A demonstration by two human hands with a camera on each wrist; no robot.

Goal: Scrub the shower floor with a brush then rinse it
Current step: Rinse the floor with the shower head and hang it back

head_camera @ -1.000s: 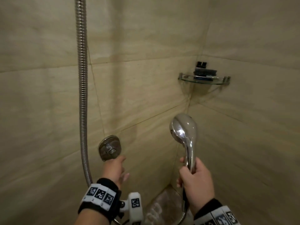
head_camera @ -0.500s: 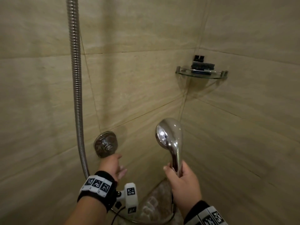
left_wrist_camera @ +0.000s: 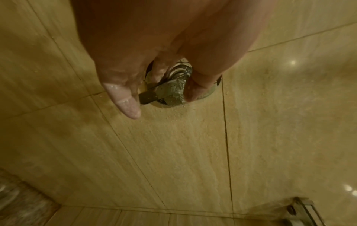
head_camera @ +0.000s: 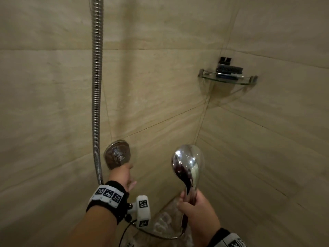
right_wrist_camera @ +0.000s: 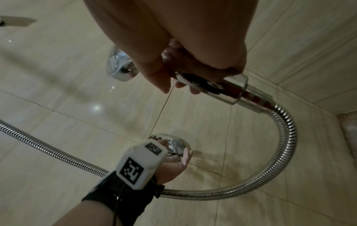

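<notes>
Only the left wrist view shows the left hand (left_wrist_camera: 154,64) pinching the wet tap lever (left_wrist_camera: 166,90). The right hand (head_camera: 197,209) grips the shower head (head_camera: 187,166); a brush (head_camera: 229,69) sits on the corner shelf (head_camera: 210,76).

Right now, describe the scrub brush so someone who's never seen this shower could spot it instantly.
Find the corner where the two beige tiled walls meet, upper right in the head view. A glass corner shelf with metal ends is fixed there. The brush lies on it: dark and bristled, the only thing here that isn't chrome or tile.
</notes>
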